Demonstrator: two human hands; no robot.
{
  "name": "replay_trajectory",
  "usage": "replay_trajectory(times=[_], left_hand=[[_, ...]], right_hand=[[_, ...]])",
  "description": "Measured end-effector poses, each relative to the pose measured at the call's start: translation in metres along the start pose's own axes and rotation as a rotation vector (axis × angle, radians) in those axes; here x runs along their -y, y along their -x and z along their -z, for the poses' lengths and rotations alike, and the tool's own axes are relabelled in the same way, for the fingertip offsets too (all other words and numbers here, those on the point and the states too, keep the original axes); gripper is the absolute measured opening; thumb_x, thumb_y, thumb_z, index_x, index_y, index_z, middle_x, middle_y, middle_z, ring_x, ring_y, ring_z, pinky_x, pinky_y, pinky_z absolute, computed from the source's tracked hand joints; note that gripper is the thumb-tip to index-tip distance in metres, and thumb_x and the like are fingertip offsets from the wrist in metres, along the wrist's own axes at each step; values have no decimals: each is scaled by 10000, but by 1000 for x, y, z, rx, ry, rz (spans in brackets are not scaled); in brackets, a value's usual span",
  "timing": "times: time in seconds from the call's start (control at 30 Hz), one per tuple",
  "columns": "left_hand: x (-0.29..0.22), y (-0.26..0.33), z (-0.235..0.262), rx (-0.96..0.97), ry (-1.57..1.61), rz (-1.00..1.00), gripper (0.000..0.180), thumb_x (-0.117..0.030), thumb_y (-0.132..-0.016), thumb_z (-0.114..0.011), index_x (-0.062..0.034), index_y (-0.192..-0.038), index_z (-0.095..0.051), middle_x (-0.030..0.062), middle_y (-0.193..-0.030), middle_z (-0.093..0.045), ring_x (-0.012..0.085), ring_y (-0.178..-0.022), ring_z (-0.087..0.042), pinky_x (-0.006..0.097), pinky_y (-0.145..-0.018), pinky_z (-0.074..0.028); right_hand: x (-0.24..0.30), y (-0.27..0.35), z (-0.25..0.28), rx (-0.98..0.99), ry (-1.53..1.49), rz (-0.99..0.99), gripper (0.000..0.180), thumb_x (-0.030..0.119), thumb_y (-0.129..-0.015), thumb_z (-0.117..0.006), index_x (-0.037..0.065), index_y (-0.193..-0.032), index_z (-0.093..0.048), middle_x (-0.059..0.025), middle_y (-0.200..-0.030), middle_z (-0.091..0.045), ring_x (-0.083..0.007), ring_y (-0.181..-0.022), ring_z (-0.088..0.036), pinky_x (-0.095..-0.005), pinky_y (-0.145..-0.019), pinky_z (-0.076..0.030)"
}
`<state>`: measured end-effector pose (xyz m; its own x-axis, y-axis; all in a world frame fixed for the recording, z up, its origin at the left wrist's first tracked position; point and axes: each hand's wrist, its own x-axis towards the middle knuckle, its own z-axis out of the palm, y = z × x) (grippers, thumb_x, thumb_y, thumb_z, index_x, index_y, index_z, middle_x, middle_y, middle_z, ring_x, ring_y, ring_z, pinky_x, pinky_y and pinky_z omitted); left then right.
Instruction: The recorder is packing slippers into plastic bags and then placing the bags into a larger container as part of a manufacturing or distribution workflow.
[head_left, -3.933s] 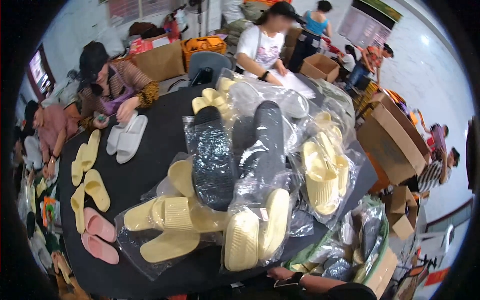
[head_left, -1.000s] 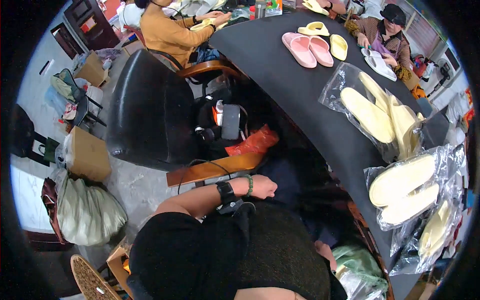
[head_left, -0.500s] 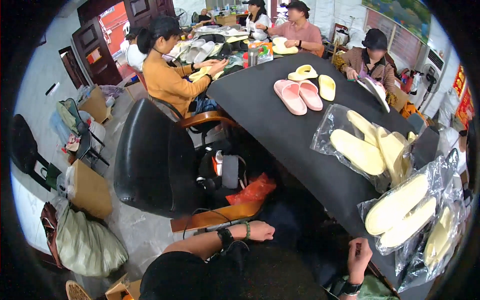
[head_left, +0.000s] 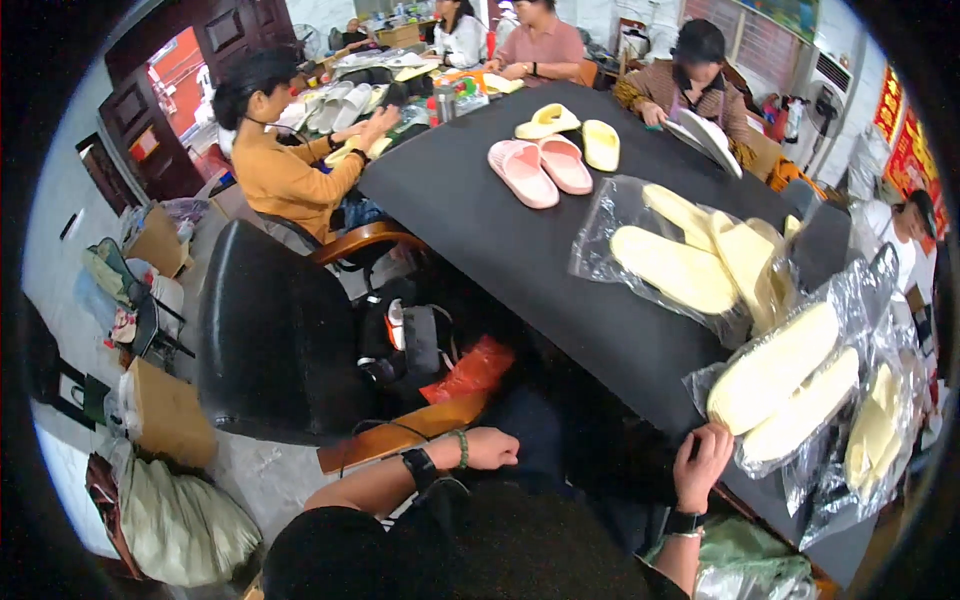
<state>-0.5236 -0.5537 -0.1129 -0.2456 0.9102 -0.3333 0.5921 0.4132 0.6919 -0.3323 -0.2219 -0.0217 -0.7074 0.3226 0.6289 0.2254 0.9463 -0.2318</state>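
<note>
In the head view, your right hand (head_left: 702,466), curled by the table (head_left: 450,190) edge, grip unclear, is nearer the bagged yellow slippers (head_left: 778,362) up and right of it, long axis slanting up-right. Your left hand (head_left: 491,449), lower centre, is loosely fisted.

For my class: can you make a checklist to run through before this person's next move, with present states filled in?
1. Left grip away from the black tabletop: ok, apart from it.
2. Right grip at the tabletop's edge: ok.
3. Right grip holding the clear plastic bag beside it: cannot tell.
4. Pale yellow slippers inside that bag: ok.
5. Pink slippers bagged: not ok, lying bare on the tabletop.
</note>
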Motion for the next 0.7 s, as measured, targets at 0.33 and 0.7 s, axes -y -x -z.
replay_trajectory(times=[0.33, 0.7], left_hand=[[-37, 3, 80, 239, -231, 20, 339, -364, -860, -679, -52, -992, -681, 145, -844, -695, 299, -805, -677, 396, -713, -523], [-141, -77, 238, -248, -277, -167, 233, -247, -902, -645, -31, -988, -667, 108, -887, -692, 223, -830, -662, 342, -760, -510]], right_hand=[[-6, -7, 1, -21, -41, 11, 137, 70, -788, -647, 57, -896, -564, -123, -975, -560, -340, -987, -536, -443, -865, -422], [-4, -7, 4, -4, -3, -65, 139, 118, -777, -623, 66, -878, -543, -119, -924, -521, -321, -904, -511, -434, -791, -416]])
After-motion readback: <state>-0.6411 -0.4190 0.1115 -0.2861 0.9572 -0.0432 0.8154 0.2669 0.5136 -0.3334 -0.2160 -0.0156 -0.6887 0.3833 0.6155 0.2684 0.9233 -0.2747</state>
